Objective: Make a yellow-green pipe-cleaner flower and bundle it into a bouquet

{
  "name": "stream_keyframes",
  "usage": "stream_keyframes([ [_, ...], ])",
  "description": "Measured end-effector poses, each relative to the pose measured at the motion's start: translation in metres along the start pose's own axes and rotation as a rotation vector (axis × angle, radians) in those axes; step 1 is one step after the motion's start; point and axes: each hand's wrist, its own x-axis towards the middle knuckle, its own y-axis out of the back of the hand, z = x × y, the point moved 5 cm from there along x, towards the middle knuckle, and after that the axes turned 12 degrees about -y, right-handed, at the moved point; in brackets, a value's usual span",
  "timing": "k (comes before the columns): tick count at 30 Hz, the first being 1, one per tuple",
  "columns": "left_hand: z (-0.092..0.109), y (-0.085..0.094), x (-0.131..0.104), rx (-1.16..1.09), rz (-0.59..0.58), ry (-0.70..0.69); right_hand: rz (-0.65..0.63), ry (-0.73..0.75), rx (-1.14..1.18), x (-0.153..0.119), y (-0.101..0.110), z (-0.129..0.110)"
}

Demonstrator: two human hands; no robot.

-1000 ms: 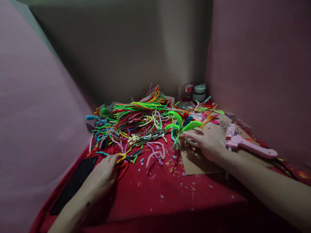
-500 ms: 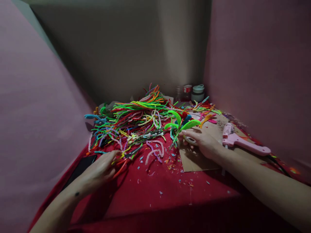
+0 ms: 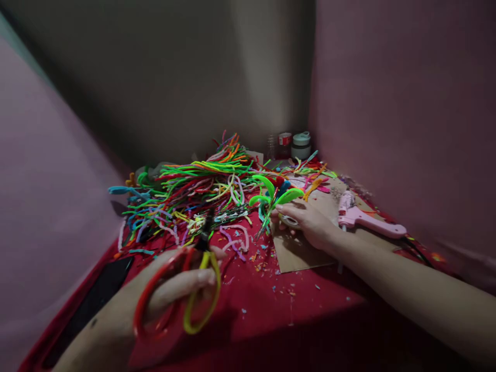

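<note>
My left hand (image 3: 178,287) is closed round scissors (image 3: 203,243) with one red and one yellow handle loop, raised close to me above the table. Their dark blades point away and are blurred. In my right hand (image 3: 312,222), pinched between thumb and fingers, is a bunch of pipe-cleaner stems (image 3: 290,195) with bright green leaf shapes, and red and blue parts behind them. A pale ring (image 3: 289,221), perhaps a roll of tape, sits within the same hand. Under this hand lies a brown cardboard sheet (image 3: 290,256).
A large heap of coloured pipe cleaners (image 3: 205,173) covers the back left. On the right rests a pink glue gun (image 3: 372,222) with its cord. A black phone-like slab (image 3: 93,305) is at the left edge. Jars and a lidded cup (image 3: 301,146) stand behind. Scraps dot the red cloth (image 3: 267,310).
My left hand has lifted the scissors from near the tabletop and turned them, bringing the handles nearer to me. The view has swung slightly right. My right hand keeps its hold on the bunch.
</note>
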Motion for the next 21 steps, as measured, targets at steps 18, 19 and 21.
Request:
stream_keyframes([
  [18, 0.021, -0.110, 0.052, -0.346, -0.302, 0.013, -0.034, 0.039, -0.011, 0.002, 0.000, -0.002],
  [19, 0.021, -0.111, 0.053, -0.338, -0.303, 0.009, -0.041, 0.040, -0.015, 0.003, -0.001, -0.002],
  [21, 0.023, -0.112, 0.055, -0.308, -0.301, -0.008, -0.052, 0.049, -0.018, 0.003, 0.000, -0.002],
])
